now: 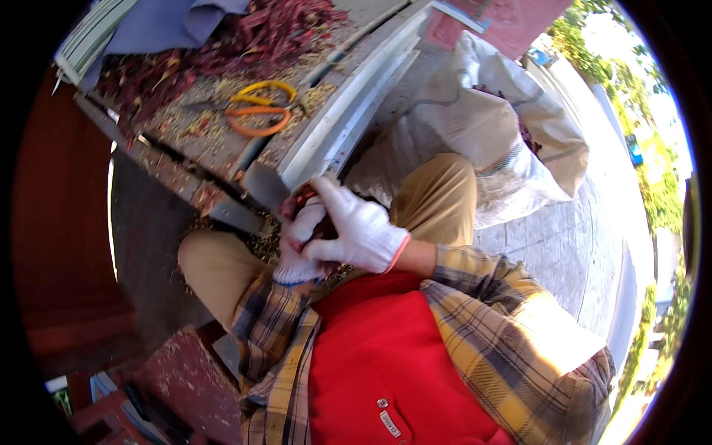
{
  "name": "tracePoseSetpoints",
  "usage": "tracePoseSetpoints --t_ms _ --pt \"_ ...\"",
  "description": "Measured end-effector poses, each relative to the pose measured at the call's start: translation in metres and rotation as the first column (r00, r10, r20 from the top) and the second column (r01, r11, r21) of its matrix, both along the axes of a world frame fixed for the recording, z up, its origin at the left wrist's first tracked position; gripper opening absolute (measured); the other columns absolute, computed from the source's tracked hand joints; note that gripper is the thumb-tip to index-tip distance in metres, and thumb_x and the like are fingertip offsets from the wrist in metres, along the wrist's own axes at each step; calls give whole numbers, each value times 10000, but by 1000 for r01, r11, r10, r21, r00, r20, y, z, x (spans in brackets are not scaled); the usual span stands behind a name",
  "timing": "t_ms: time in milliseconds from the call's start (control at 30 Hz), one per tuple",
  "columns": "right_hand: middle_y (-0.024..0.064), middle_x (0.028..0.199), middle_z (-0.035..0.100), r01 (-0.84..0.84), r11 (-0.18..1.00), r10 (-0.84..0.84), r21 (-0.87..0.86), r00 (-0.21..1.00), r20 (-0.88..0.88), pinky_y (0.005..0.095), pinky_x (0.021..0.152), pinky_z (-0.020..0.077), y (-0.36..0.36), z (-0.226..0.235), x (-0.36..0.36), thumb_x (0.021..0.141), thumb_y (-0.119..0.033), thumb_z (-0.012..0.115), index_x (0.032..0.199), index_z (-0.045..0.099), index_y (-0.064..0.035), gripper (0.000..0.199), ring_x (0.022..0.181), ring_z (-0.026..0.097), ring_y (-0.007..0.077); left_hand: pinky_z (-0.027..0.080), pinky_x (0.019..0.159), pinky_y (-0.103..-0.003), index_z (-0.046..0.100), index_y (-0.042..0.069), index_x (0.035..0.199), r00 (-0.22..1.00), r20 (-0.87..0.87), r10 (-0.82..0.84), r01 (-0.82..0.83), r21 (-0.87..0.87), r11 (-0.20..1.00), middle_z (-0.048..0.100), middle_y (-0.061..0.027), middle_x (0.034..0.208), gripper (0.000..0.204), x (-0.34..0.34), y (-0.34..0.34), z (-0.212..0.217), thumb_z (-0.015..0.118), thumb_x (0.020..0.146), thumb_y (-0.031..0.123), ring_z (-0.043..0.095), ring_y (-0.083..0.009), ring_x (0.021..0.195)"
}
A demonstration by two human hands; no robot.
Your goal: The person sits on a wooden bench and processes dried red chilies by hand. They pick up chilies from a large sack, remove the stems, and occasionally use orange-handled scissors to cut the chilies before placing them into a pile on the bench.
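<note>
Both my hands wear white knit gloves and meet over my lap. My left hand [295, 261] is closed around a bunch of dried red chillies [299, 205]. My right hand [358, 227] lies over the same bunch, gripping it from above, one finger stretched toward the bench. The bunch's end sits right by a broad grey metal blade [261, 185] that juts from the bench edge. Most of the bunch is hidden under the gloves.
A worktop [215, 144] strewn with seeds and bits carries a pair of orange and yellow scissors [256, 111] and a heap of dried chillies [274, 33] beside a blue cloth [159, 26]. A large white sack [482, 126] stands to my right on the paved ground.
</note>
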State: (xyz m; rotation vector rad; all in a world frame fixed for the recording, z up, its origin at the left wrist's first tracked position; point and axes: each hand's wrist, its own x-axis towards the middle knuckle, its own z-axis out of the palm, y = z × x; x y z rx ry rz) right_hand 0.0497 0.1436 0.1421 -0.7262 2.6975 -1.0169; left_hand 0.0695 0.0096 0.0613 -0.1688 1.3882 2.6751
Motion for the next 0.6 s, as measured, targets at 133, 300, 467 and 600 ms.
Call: tracePoseSetpoints --t_ms 133,300,467,600 --pt "270 1260 564 12 993 26 -114 944 330 445 938 498 -1 0 -6 674 -376 802 1473 289 -83 994 1119 593 439 506 915 -346 483 82 1264 991 70 -117 83 368 926 568 -57 1203 347 6 -7 -12 536 999 300 578 -180 1100" --pt "239 1272 591 57 953 79 -299 903 422 392 984 487 20 1 -16 672 -302 786 1502 277 -115 991 1155 610 368 424 1034 -414 465 66 1372 987 117 -114 66 356 932 552 -96 1323 607 4 -8 -5 560 967 509 535 -232 1212" --pt "212 1212 627 194 908 -32 -372 916 401 375 1001 474 25 -15 -11 686 -223 736 1421 406 -116 813 1168 608 334 412 1069 -410 444 46 1400 975 167 -144 75 363 929 541 -99 1355 687 -1 -1 -33 573 939 539 520 -263 1241" --pt "133 1214 629 238 811 -37 -534 932 359 341 1025 452 40 -32 -23 674 -209 766 1422 436 -78 829 1130 603 239 374 1109 -424 415 79 1438 973 -39 -227 213 525 824 498 -79 1394 718 -8 15 20 617 909 521 466 -262 1283"
